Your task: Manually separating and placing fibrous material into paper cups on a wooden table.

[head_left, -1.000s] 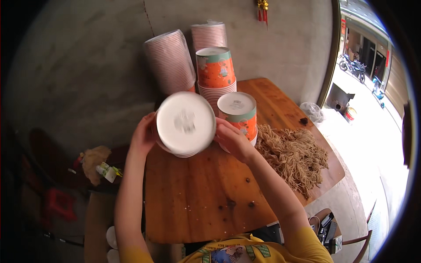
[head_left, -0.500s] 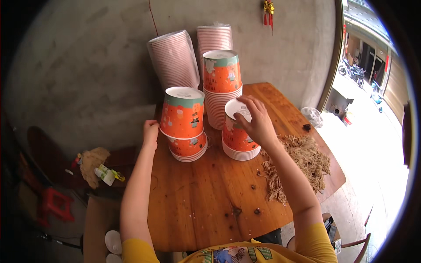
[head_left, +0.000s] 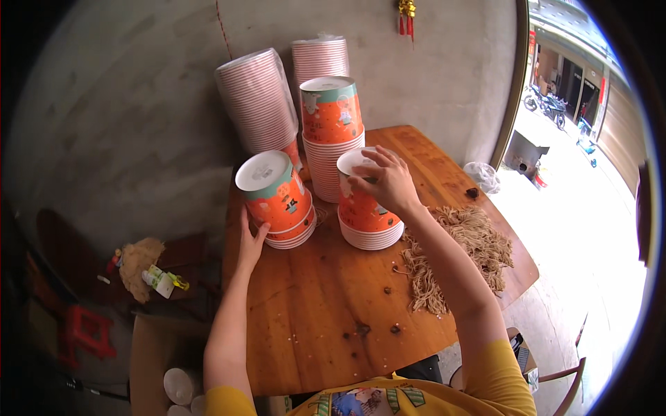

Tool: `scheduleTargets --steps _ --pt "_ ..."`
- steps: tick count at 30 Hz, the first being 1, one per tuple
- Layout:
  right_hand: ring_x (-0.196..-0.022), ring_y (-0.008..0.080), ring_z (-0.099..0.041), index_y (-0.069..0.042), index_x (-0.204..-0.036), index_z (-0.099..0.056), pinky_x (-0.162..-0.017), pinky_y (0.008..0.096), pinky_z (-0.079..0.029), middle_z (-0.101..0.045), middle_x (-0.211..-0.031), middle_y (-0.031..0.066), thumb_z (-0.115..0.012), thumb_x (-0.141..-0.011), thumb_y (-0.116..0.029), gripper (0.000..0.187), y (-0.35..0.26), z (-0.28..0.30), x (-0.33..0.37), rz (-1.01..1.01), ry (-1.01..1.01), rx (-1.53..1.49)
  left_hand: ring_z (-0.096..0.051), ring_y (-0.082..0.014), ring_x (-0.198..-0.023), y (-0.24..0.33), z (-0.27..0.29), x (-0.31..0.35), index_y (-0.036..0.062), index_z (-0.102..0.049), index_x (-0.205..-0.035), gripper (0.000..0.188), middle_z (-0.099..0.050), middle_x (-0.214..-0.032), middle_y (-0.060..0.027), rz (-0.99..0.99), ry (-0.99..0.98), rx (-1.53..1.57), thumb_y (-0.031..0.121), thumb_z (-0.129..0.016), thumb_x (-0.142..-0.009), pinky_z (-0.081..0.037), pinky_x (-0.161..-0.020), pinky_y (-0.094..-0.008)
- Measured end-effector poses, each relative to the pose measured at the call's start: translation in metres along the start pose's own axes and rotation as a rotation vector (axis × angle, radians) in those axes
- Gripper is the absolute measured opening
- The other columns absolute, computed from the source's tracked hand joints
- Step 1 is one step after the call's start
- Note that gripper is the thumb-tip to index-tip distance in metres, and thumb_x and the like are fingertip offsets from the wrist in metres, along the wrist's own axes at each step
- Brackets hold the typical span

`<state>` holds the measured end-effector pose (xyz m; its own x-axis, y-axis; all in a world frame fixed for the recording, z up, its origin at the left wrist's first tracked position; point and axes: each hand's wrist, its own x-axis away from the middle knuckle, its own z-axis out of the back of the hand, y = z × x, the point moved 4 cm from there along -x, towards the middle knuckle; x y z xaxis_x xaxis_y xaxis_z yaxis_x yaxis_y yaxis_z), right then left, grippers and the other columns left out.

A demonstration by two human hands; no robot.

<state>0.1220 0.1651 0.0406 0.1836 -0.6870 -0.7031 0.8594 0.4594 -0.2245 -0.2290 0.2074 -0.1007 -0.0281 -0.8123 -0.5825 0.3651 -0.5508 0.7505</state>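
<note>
My left hand [head_left: 250, 243]: fingers apart, touching the left orange paper tubs [head_left: 279, 206].
My right hand [head_left: 387, 182]: fingers spread over the right orange paper tubs [head_left: 361, 213].

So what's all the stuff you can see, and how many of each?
Tub stacks: three, orange and green, upside down on the table
Wrapped stacks: two, pale pink, at the back
String bundle: one, tan, table's right side
Table: one, brown, middle
Plastic bag: one, clear, by the doorway
Hanging ornament: one, gold and red, wall
Stool: one, red, left floor
Cardboard box: one, brown, lower left
Motorbikes: at least two, bluish, outside
Shirt: one, yellow, bottom edge
Left hand: one, touching the left tub stack
Right hand: one, over the right tub stack
</note>
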Motion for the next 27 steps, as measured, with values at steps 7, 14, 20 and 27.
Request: scheduleTargets --steps 7,14,20,27 --pt "-0.129 0.021 -0.047 -0.026 -0.104 -0.074 -0.103 0.0591 -0.03 -0.06 -0.127 0.0005 -0.06 -0.087 -0.05 0.032 0.011 0.002 -0.004 0.002 0.027 -0.029 -0.032 -0.0292 -0.139 -0.007 -0.015 0.007 0.009 -0.016 -0.152 0.081 -0.032 -0.151 -0.0186 0.141 -0.04 -0.037 0.033 -0.065 -0.091 -0.03 -0.111 -0.0385" --pt "-0.118 0.0236 -0.054 -0.019 -0.109 -0.072 -0.1 0.0458 -0.037 -0.064 -0.12 0.002 -0.069 -0.085 -0.034 0.029 -0.021 0.064 -0.013 0.106 0.305 0.011 -0.026 -0.0302 -0.142 0.011 -0.013 0.018 0.0052 -0.022 -0.149 0.073 -0.027 -0.153 -0.0192 0.106 0.073 -0.118 0.026 -0.063 -0.092 -0.028 -0.112 -0.0403" --pt "-0.108 0.0149 -0.056 -0.004 -0.117 -0.066 -0.092 0.0286 -0.044 -0.065 -0.115 0.0041 -0.063 -0.093 -0.024 0.031 -0.047 0.139 0.042 -0.213 0.641 -0.847 -0.039 -0.0363 -0.131 0.21 -0.076 0.049 0.0034 -0.043 -0.136 0.064 -0.04 -0.141 -0.0185 -0.494 -0.009 -0.131 0.021 -0.073 -0.082 -0.032 -0.11 -0.0464" --pt "-0.096 0.0146 -0.059 -0.009 -0.13 -0.052 -0.081 0.0327 -0.049 -0.062 -0.112 0.0035 -0.04 -0.101 -0.047 0.048 -0.014 0.077 0.123 -0.804 0.027 -1.322 -0.059 -0.0373 -0.095 0.253 -0.095 0.104 0.0026 -0.056 -0.112 0.029 -0.06 -0.103 -0.0172 -0.363 -0.229 -0.147 0.008 -0.067 -0.086 -0.047 -0.079 -0.045"
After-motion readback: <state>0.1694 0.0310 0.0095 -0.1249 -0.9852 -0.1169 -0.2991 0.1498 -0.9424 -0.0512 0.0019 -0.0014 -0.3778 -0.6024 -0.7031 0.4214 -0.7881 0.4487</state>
